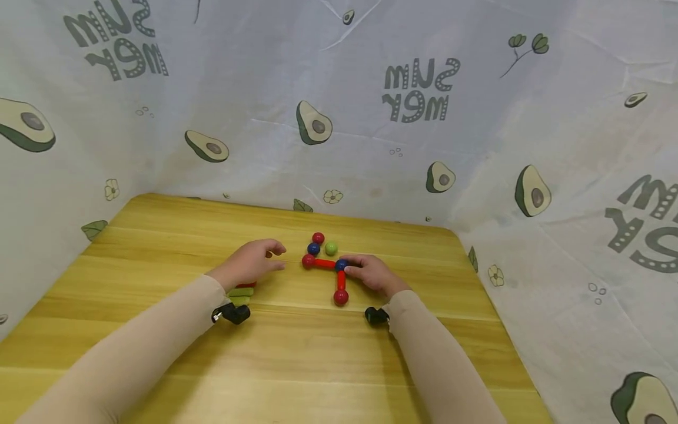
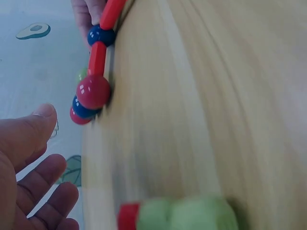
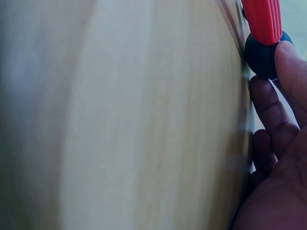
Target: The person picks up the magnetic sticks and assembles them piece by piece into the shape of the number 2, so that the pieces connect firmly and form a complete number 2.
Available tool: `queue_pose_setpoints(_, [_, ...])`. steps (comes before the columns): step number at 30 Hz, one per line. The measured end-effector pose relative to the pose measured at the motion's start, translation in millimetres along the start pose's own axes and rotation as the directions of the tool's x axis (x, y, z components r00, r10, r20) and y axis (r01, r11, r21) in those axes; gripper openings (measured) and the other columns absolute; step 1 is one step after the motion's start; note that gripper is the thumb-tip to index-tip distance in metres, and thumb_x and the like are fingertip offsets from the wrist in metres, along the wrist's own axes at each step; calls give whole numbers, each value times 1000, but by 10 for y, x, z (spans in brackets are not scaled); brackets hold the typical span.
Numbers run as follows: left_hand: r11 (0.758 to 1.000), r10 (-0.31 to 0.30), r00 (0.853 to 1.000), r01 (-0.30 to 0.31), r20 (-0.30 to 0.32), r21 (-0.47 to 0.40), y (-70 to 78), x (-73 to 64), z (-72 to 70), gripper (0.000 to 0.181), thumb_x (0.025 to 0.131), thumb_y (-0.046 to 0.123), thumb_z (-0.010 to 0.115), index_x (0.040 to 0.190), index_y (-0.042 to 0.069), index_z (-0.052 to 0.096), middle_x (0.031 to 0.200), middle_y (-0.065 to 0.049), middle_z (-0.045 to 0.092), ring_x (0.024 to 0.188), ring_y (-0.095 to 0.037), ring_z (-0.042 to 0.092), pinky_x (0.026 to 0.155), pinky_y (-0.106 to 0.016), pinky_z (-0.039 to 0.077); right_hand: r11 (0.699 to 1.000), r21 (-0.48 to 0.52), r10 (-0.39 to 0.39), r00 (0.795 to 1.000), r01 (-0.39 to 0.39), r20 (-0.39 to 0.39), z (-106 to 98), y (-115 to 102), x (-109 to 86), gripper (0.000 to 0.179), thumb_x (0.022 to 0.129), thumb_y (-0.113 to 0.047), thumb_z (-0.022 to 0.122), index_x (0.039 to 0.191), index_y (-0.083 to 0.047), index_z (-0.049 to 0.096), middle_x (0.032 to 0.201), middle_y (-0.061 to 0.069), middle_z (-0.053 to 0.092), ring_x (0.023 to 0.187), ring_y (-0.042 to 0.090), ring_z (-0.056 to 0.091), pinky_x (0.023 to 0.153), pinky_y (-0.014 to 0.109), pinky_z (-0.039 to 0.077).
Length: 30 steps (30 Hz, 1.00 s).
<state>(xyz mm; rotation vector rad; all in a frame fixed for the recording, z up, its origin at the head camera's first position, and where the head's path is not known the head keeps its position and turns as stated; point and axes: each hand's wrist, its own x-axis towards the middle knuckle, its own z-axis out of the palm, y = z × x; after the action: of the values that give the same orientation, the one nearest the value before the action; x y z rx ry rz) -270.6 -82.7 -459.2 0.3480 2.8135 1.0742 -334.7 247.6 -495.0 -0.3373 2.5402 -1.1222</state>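
My right hand (image 1: 375,274) pinches a blue ball (image 1: 341,264) between thumb and fingers. Two red rods run from this ball in an L: one rod (image 1: 325,264) leads left to a red ball (image 1: 308,261), the other (image 1: 341,281) toward me to another red ball (image 1: 341,297). In the right wrist view, the thumb (image 3: 290,72) lies against the dark blue ball (image 3: 261,57) below a red rod. My left hand (image 1: 250,262) holds nothing, its fingers loosely bent and apart, left of the joined pieces. Green rods (image 1: 241,296) and a red one lie below its wrist.
Behind the joined pieces sit a loose-looking blue ball (image 1: 313,248), a red ball (image 1: 318,238) and a light green ball (image 1: 331,248). The wooden table (image 1: 275,365) ends at a printed white cloth (image 1: 254,88) at the back and sides.
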Motion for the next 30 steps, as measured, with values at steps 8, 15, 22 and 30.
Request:
queue_pose_setpoints(8, [999, -25, 999, 26, 37, -20, -226, -196, -130, 40, 102, 25, 71, 139, 11, 65, 143, -10, 64, 133, -35, 57, 112, -53, 48, 1000, -15, -11, 1000, 11, 6, -21, 24, 5, 38, 108, -27, 61, 145, -20, 65, 155, 12, 57, 140, 34, 52, 125, 55, 34])
queue_pose_setpoints(15, [999, -40, 998, 40, 57, 7, -413, -309, -207, 37, 100, 27, 74, 134, 13, 69, 134, -9, 69, 123, -31, 61, 107, -53, 50, 1000, -20, -11, 1000, 11, 3, -17, -11, 1, 38, 108, -26, 61, 145, -20, 65, 155, 12, 57, 142, 35, 51, 126, 55, 33])
queue_pose_setpoints(22, [999, -20, 995, 15, 94, 47, -574, -418, -266, 32, 98, 26, 76, 126, 11, 72, 121, -6, 73, 109, -23, 66, 100, -51, 52, 1000, -20, -11, 1000, 11, 12, -31, -7, 10, 38, 107, -27, 62, 145, -20, 65, 155, 12, 57, 142, 35, 51, 126, 55, 31])
queue_pose_setpoints(30, [997, -32, 995, 25, 98, 74, -670, -509, -325, 26, 100, 23, 73, 124, 12, 74, 116, -2, 74, 109, -23, 65, 101, -54, 51, 998, -38, -40, 999, 41, 24, -55, 1, 25, 39, 107, -27, 63, 145, -20, 65, 153, 12, 59, 140, 34, 52, 126, 54, 32])
